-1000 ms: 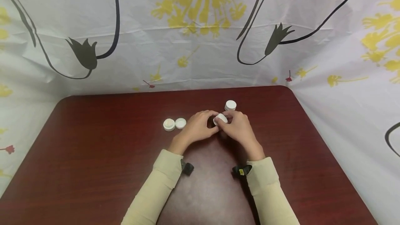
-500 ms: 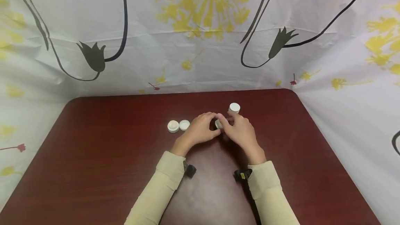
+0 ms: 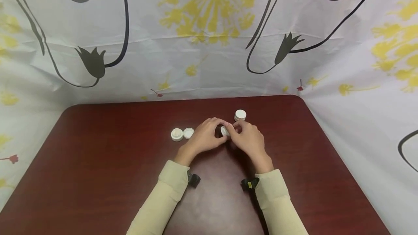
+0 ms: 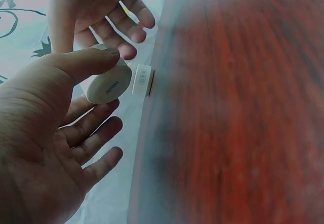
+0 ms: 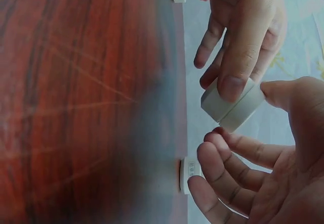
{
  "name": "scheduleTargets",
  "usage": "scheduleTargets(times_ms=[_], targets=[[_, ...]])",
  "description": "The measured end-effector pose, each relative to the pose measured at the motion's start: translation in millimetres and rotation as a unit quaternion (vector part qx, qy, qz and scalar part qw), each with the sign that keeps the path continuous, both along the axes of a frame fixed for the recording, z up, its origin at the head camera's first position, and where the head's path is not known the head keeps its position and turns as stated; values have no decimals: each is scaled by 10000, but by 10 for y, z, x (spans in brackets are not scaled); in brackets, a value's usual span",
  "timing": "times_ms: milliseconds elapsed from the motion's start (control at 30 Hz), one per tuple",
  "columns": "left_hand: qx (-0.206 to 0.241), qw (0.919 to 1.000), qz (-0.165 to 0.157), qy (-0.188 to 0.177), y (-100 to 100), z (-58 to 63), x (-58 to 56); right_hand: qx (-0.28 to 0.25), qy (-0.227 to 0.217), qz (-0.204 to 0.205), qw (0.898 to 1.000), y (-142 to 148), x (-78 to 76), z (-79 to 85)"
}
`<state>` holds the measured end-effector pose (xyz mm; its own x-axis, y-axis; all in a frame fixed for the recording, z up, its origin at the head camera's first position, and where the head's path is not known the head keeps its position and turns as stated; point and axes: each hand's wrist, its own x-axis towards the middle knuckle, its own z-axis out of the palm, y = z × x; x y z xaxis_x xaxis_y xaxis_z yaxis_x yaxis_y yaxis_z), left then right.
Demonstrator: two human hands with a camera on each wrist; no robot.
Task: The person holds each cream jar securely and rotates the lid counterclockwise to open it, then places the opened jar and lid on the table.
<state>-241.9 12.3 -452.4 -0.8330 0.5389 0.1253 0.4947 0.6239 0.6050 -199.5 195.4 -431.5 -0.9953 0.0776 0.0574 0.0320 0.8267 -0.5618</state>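
Observation:
In the head view, my left hand (image 3: 207, 136) and right hand (image 3: 248, 139) meet over the table around a small white round jar (image 3: 224, 131). The left wrist view shows the left thumb (image 4: 96, 62) along the jar's side, with the fingers beneath and dark print on the jar's end face (image 4: 110, 86). From the right wrist, a seam divides the jar (image 5: 242, 107). The left hand (image 5: 243, 37) grips one part, while the right hand (image 5: 263, 158) pinches the other between thumb and fingertips, its other fingers loosely bent. The jar is tilted on its side.
A second closed white jar (image 3: 240, 115) stands just beyond the right hand. Left of the left hand, an open jar (image 3: 177, 134) with pale contents sits beside its upturned lid (image 3: 188, 133). A patterned white sheet (image 3: 212, 64) hangs behind the dark red table (image 3: 114, 162).
The jar has tipped between the hands, so its end now faces left. The right fingers loosened and shifted on it, then closed in again. The left hand stays almost in place.

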Motion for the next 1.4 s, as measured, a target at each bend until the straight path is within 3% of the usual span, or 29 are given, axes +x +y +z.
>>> scheduleTargets(times_ms=[267,767,1267,1400], targets=[[223,9997,-60,26,-15,-7,-1,-44,46,104,9999,-8,-10,-6],[284,9996,-29,35,-28,10,-3,-174,-77,140,9997,9,-30,-5],[198,9998,-67,-50,-37,13,-2,-278,-278,444,9982,29,-23,17],[193,9998,-49,-33,-32,10,1,-247,-351,347,9985,52,-19,26]])
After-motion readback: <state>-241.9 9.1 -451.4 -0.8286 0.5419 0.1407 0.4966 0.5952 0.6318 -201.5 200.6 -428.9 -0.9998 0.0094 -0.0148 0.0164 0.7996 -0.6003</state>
